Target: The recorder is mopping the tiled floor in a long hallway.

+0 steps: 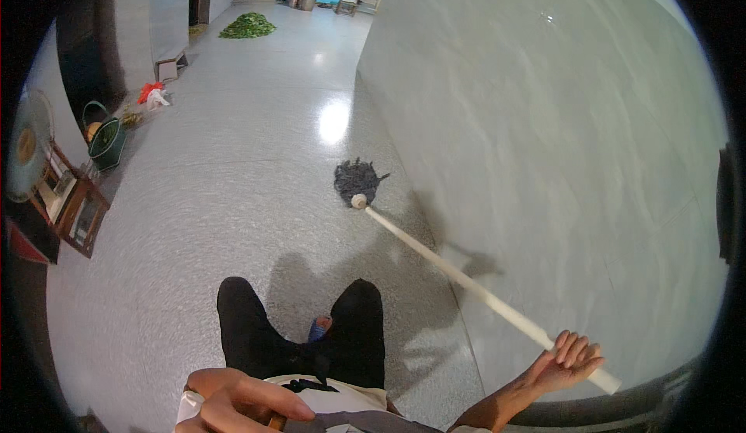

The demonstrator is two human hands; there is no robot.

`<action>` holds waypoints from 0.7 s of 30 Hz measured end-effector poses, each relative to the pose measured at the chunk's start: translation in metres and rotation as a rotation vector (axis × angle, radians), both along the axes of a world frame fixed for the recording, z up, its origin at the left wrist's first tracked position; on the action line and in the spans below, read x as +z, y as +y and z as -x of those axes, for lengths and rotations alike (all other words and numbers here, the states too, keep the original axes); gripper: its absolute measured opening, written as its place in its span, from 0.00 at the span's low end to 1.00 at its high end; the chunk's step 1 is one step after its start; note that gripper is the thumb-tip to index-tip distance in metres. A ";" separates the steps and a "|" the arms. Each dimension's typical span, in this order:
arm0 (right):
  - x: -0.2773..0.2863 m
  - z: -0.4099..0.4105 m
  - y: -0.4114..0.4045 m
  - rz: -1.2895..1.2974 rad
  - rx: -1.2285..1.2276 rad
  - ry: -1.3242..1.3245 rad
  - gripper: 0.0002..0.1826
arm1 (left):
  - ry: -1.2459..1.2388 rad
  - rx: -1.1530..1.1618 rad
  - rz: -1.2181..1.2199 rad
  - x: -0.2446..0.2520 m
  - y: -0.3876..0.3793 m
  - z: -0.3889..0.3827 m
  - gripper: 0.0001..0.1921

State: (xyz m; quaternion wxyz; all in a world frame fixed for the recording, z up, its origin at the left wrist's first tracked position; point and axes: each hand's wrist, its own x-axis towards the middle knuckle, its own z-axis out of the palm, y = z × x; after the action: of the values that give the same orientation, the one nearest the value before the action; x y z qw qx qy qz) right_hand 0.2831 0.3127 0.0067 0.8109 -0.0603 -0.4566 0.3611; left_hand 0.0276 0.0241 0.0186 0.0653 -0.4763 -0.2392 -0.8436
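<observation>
My right hand (570, 358) grips the pale pole (460, 276) of a mop near its upper end, at the lower right. The pole slants down and away to a light round socket (359, 201). Beyond the socket, the dark grey strands of the mop head (356, 180) lie bunched on the speckled floor (233, 200). My left hand (239, 401) is close to my body at the bottom edge, with its fingers bent. A small brownish thing shows beside the fingers, but whether they hold it is unclear.
A smooth grey wall (524, 142) rises along the right. At the left stand a fan (26, 144), a wooden stool (81, 217) and a green basket (108, 144). Red and white plastic bags (154, 96) lie farther on. Green leaves (247, 26) are heaped ahead, before metal pots (304, 2) and a chair (347, 2).
</observation>
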 end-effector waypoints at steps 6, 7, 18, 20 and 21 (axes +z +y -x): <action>-0.046 0.046 0.004 0.001 -0.145 0.030 0.20 | -0.394 0.094 0.170 -0.001 -0.006 -0.016 0.15; -0.055 0.059 0.010 -0.037 -0.114 0.005 0.19 | -0.376 0.075 0.152 -0.003 -0.006 -0.013 0.16; -0.194 0.289 0.186 0.401 0.232 -0.137 0.11 | 0.324 0.071 -0.148 -0.009 -0.005 0.025 0.24; -0.219 0.324 0.178 0.511 0.288 -0.088 0.11 | 0.328 0.090 -0.143 -0.010 -0.009 0.025 0.24; -0.226 0.332 0.172 0.541 0.312 -0.087 0.11 | 0.329 0.095 -0.136 -0.010 -0.010 0.025 0.24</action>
State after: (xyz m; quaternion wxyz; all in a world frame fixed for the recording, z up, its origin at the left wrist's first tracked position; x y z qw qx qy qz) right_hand -0.0487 0.4843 -0.2189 0.6799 -0.2185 -0.3819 0.5866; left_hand 0.0025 0.0141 0.0085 0.1754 -0.5907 -0.1901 -0.7643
